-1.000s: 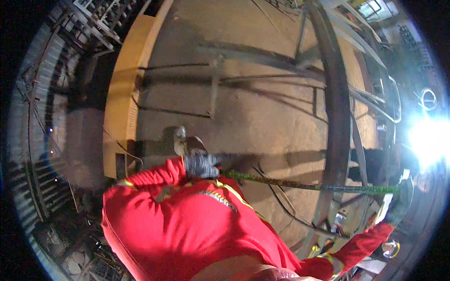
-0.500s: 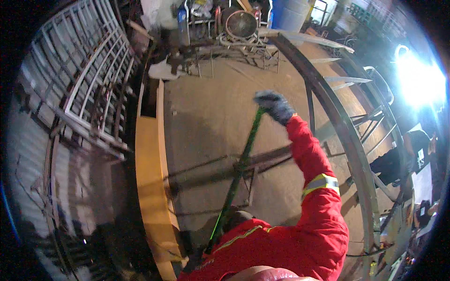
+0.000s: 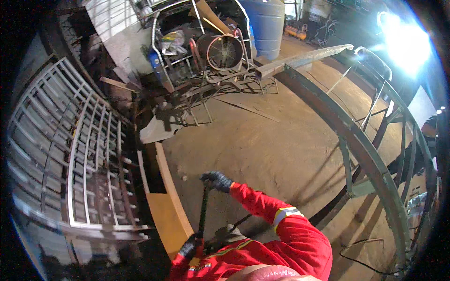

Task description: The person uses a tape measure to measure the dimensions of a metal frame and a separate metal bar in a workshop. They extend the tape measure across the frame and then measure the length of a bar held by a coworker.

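A long, thin dark bar [image 3: 203,213] stands steeply in front of my body, beside a yellow beam [image 3: 169,220]. My right hand [image 3: 216,181], in a dark glove, is closed around its upper end. Lower down, close to the yellow beam, my left hand [image 3: 190,247] is closed at the bar's lower part; its fingers show only in part. Whether the bar goes on below that hand is hidden by my red sleeve and body.
A curved steel frame [image 3: 356,136] arcs along the right, with a person in dark clothes [image 3: 429,129] beyond it. Metal grilles [image 3: 93,159] lean at the left. Ahead are a drum fan [image 3: 225,52], a blue barrel [image 3: 266,30] and scrap metal. A bright lamp [image 3: 407,42] glares at upper right.
My right hand has come down and left, closer to my body, with the bar now steeper and beside the yellow beam. My left hand has come into view. The whole view has turned.
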Available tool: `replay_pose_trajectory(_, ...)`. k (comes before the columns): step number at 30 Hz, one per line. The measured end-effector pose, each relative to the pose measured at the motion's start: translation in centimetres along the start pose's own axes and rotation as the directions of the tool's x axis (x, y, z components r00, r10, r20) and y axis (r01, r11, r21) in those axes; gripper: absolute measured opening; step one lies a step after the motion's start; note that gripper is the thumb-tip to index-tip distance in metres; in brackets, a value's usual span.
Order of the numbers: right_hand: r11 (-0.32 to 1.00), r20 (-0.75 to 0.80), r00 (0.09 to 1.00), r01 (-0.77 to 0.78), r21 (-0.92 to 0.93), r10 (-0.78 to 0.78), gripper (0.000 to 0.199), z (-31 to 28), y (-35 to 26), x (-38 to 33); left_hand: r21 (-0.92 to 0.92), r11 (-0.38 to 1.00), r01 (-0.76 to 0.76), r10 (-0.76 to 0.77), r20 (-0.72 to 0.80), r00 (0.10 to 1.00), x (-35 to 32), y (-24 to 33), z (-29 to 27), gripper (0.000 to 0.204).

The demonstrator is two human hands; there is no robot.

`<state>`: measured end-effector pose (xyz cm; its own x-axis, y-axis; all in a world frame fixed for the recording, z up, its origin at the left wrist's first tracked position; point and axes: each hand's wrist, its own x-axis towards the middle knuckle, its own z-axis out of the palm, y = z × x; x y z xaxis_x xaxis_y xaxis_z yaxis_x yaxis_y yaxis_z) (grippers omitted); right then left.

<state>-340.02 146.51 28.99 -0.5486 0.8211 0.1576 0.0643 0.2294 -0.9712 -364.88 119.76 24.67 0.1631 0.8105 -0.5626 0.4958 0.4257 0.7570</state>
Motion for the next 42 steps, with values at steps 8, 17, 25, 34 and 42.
replay_pose_trajectory(8, 0.951, -0.105, 0.947, -0.309, -0.024, 0.305, 0.063, -2.6, 6.7, 13.9, 0.568, 0.495, -0.658, 0.868, -0.349, 0.352, 31.2, 5.1, -9.6, 0.029)
replay_pose_trajectory(17, 0.496, -0.036, 0.917, -0.182, 0.849, 0.397, 0.052, -14.4, 14.7, 34.6, 0.018, 0.993, -0.112, 0.107, 0.178, 0.978, 62.3, 26.4, -21.9, 0.039)
replay_pose_trajectory(25, 0.832, -0.434, 0.762, -0.239, 0.501, 0.481, 0.056, -37.9, 17.9, 36.6, 0.201, 0.893, -0.402, 0.159, 0.694, 0.702, 78.7, 57.4, -19.9, 0.022)
replay_pose_trajectory(34, 0.753, -0.740, 0.141, -0.156, 0.639, 0.658, 0.052, -53.1, 16.8, 38.7, 0.331, 0.609, -0.721, -0.352, 0.927, 0.129, 96.5, 76.8, -3.2, 0.018)
replay_pose_trajectory(42, 0.735, -0.649, -0.373, 0.165, 0.657, 0.663, 0.033, -69.7, 22.4, 38.8, 0.066, 0.554, -0.830, -0.223, 0.972, -0.072, 107.8, 102.1, 18.4, 0.017)
